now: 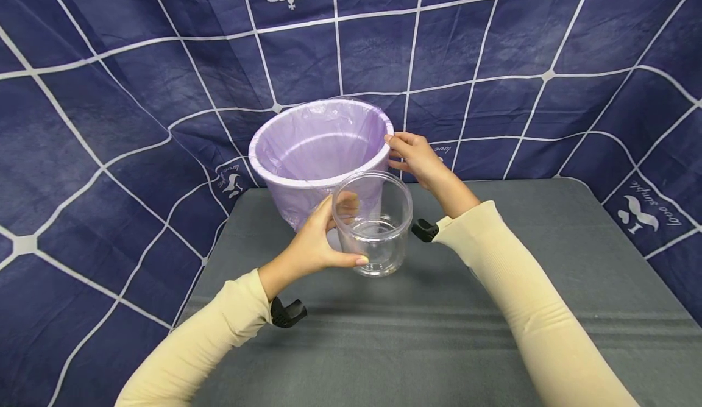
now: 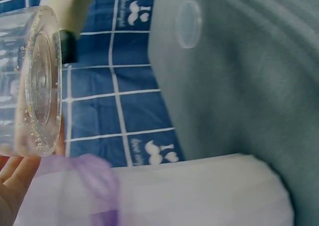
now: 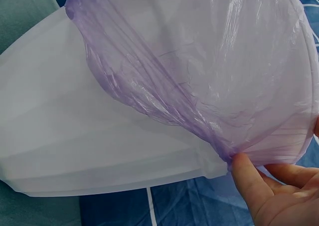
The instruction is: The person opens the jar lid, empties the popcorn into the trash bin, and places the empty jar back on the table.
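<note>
In the head view my left hand (image 1: 312,242) grips a clear plastic jar (image 1: 381,251) round its side, its mouth uncovered and tipped upward. Crumbs cling about the jar's base in the left wrist view. Just behind it is a light purple trash can (image 1: 254,156), lined with a thin purple trash bag (image 1: 320,133) folded over the rim. At the can's right edge my right hand (image 1: 417,158) holds the rim. The right wrist view shows its thumb and fingers (image 3: 244,173) pinching the bag's edge there.
A clear round lid (image 2: 189,24) lies on the grey table (image 1: 351,346) in the left wrist view. Dark blue cloth (image 1: 477,41) with white lines hangs behind the table and at both sides.
</note>
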A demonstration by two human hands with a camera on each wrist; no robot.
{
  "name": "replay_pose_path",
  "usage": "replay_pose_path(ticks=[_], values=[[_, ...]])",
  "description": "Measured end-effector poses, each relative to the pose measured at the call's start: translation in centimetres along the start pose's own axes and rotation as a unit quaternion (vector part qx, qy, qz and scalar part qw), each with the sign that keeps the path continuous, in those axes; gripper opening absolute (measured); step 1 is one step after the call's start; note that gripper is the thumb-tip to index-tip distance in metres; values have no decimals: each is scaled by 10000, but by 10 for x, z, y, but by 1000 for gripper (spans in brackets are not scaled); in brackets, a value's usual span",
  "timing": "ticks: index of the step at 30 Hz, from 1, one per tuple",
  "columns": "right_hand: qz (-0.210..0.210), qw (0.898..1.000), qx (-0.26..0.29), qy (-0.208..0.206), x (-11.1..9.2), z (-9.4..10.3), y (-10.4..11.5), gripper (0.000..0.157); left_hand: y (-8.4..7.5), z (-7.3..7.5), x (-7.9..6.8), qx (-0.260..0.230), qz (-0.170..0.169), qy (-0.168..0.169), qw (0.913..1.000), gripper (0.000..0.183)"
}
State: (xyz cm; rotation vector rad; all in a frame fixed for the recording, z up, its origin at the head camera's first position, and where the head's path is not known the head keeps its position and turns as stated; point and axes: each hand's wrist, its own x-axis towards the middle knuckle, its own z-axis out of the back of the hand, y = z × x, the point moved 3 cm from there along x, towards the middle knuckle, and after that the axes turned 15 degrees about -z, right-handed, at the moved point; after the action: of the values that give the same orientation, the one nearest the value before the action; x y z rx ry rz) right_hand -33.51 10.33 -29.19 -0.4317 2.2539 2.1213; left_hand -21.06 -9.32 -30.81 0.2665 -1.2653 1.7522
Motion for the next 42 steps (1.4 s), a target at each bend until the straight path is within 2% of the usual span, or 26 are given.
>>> replay_pose_path(ticks=[10,15,23,28,33,36,40,42], values=[[24,10000,29,20,-1,0,0,42,27,-18,-22,112,413,212,9989,91],[33,10000,33,26,0,0,0,42,36,-26,-31,88,769,331,9965,91],[31,10000,-14,19,0,0,1,42,26,-36,-38,-215,1138,474,9921,89],[44,10000,-10,33,-1,-1,2,42,34,-44,-45,-293,1260,393,9908,86],[29,10000,42,19,-1,-1,2,42,47,-53,-56,-486,1242,206,9908,84],[24,10000,31,30,-1,0,1,42,66,-60,-66,-488,1216,136,9913,86],[23,10000,59,4,-1,0,1,42,89,-70,-80,-259,1268,260,9912,88],[24,10000,76,-24,-1,0,1,41,93,-72,-84,-150,1265,312,9914,88]])
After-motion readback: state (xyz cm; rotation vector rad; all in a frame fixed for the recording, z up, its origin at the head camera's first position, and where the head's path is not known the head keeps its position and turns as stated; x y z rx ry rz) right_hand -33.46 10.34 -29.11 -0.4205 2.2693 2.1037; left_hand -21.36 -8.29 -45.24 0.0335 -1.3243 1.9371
